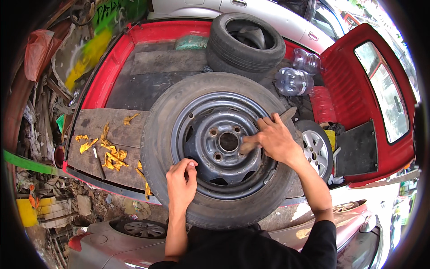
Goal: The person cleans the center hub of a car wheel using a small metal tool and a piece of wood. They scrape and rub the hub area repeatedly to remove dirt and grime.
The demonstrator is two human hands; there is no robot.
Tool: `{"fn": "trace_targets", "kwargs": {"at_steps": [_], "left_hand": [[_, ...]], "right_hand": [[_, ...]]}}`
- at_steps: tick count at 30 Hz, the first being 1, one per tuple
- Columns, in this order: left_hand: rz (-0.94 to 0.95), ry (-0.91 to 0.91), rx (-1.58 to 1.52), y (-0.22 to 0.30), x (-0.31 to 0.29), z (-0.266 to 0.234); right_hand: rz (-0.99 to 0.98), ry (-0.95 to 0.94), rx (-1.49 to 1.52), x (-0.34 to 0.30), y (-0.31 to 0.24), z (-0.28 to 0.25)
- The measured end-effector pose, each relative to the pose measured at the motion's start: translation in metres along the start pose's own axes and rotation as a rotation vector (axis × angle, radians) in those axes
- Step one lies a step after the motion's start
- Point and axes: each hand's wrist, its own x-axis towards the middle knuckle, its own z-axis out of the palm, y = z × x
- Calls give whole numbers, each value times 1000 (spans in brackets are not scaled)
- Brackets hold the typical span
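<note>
A black tyre on a dark steel wheel rim (206, 172) lies flat before me, its tyre sidewall (161, 116) facing up. My right hand (277, 140) is closed round a brownish tool (289, 114), held slantwise over the right side of the rim. One end of the tool is rounded and lies near the centre hole; the other is flat and tapers to a tip over the tyre. My left hand (181, 181) is at the near left edge of the rim, with its fingers curled and pressed together. Whatever it may hold is hidden.
The wheel rests on a red pickup bed (96, 92) with wooden boards. Behind it stand stacked tyres (245, 49) and clear plastic bottles (293, 82). An alloy wheel (316, 150) is at right. Yellow scraps (114, 154) and a thin dark tool (98, 166) lie left. Cars flank the bed.
</note>
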Motion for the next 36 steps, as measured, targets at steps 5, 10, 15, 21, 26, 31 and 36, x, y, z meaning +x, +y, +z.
{"fn": "trace_targets", "kwargs": {"at_steps": [5, 10, 15, 21, 26, 31, 36], "left_hand": [[28, -14, -4, -1, 1, 0], [17, -25, 27, -1, 1, 0], [-1, -50, 34, -1, 2, 0], [-21, -39, 52, 0, 1, 2], [27, -1, 26, 0, 1, 4], [64, -9, 64, 0, 3, 6], [63, -27, 75, 0, 3, 5]], "right_hand": [[-82, -209, 92, 1, 4, 3], [-82, -68, 95, 2, 5, -9], [-205, -269, 139, 10, -4, -3], [-257, -12, 55, 17, 7, 27], [-114, -120, 224, 12, 12, 26], [-190, -59, 101, 13, 9, 11], [-155, -152, 77, 19, 12, 3]]}}
